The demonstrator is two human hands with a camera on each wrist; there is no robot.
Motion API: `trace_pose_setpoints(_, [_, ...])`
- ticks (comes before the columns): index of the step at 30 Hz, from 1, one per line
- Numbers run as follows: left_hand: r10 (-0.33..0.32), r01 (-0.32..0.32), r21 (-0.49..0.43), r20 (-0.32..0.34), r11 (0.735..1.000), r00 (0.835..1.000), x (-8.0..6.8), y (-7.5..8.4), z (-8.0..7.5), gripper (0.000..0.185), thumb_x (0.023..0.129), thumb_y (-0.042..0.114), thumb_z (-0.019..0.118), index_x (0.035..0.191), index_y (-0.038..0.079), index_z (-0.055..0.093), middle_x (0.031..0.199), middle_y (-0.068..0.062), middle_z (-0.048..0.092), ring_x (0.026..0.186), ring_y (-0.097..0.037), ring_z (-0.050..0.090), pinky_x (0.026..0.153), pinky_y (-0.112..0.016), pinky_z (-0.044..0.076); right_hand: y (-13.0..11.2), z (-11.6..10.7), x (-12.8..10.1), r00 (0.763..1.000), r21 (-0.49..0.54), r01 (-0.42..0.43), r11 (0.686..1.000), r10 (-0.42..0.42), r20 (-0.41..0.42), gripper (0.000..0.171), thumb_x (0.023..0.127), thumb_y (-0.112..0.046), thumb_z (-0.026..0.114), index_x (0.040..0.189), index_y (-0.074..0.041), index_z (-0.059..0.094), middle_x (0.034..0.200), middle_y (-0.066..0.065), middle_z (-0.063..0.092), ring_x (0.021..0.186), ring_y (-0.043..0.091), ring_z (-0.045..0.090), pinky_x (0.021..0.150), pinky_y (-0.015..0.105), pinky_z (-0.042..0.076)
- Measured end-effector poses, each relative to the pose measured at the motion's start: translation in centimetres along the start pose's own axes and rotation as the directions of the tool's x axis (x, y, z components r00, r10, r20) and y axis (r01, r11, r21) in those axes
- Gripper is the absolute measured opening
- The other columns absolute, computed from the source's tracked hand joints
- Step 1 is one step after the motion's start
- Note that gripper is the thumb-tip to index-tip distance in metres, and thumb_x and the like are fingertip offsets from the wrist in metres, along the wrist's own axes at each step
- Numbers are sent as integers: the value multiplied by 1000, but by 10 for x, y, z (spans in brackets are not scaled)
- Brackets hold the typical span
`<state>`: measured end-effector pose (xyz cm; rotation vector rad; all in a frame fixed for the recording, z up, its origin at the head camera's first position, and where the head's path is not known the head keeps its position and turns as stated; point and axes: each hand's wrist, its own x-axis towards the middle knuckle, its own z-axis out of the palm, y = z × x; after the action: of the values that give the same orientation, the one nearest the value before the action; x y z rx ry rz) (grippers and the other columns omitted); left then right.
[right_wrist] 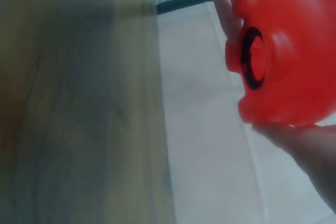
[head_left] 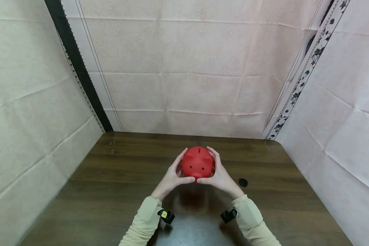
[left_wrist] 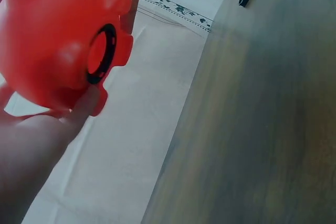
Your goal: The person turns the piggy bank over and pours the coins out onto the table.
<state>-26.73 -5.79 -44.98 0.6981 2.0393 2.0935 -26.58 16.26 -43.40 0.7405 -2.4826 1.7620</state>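
Observation:
A red piggy bank (head_left: 197, 162) is held up over the table between both hands, its face toward me and the coin slot on top. My left hand (head_left: 174, 175) grips its left side, thumb under the snout. The right hand (head_left: 219, 175) grips the opposite side the same way, the two thumb tips nearly meeting. Both wrist views show the underside of the piggy bank (left_wrist: 58, 35), with short feet around a round hole rimmed in black (right_wrist: 247, 61). Through that uncovered hole the red inside shows. A small black round cap (head_left: 243, 182) lies on the table, right of the right wrist.
The brown wood-grain table (head_left: 117, 191) has white cloth hung along its back and both sides. Black trim (head_left: 80, 65) runs down the back left corner, and a floral border (head_left: 307, 71) down the right one. Each wrist carries a small black camera (head_left: 228, 216).

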Motion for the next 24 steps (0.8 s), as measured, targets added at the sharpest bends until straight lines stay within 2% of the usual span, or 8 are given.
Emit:
trace_pose_setpoints(3, [6, -6, 6, 17, 1000, 1000, 2, -1, -1, 95, 77, 15, 80, 149, 43, 25, 153, 10, 33, 141, -23, 35, 110, -45, 43, 3, -3, 1, 999, 69, -50, 996, 50, -8, 101, 76, -19, 82, 150, -32, 14, 149, 6, 34, 133, 34, 40, 96, 42, 54])
trace_pose_setpoints(6, [-16, 17, 25, -10, 1000, 1000, 3, -4, -1, 91, 78, 18, 80, 149, 43, 28, 152, 8, 36, 139, -23, 38, 109, -45, 43, 4, -5, 1, 996, 87, -94, 992, 94, 5, 94, 80, -21, 78, 150, -33, 16, 148, 8, 36, 132, 34, 40, 96, 42, 53])
trace_pose_setpoints(10, [-73, 77, 50, -77, 996, 994, 3, -7, 0, 85, 79, 26, 80, 148, 40, 32, 147, 3, 44, 133, -24, 47, 106, -40, 47, 7, -6, 0, 990, 49, -138, 989, 137, 29, 83, 87, -26, 71, 152, -29, 19, 147, 11, 39, 130, 35, 43, 98, 42, 53])
trace_pose_setpoints(15, [-137, 151, 95, -145, 984, 980, 5, -9, 0, 75, 81, 38, 77, 146, 33, 40, 137, -6, 55, 118, -26, 58, 95, -40, 54, 8, -7, 0, 981, -44, -191, 981, 192, 24, 70, 94, -34, 62, 151, -22, 25, 142, 12, 47, 125, 32, 51, 97, 42, 53])
trace_pose_setpoints(19, [-192, 218, 148, -172, 965, 966, 7, -8, 1, 71, 81, 48, 73, 143, 26, 45, 125, -8, 65, 96, -21, 67, 86, -37, 58, 7, -6, -1, 966, -114, -257, 960, 258, -7, 66, 95, -45, 56, 149, -18, 31, 130, 9, 60, 108, 22, 62, 94, 44, 53])
trace_pose_setpoints(24, [-288, 308, 171, -135, 936, 948, 5, -8, 2, 72, 84, 56, 66, 140, 14, 45, 106, -12, 72, 69, -19, 70, 74, -35, 60, 9, -3, 0, 953, -193, -301, 934, 304, -16, 59, 95, -54, 50, 139, -16, 46, 99, 4, 73, 76, 15, 68, 84, 37, 56])
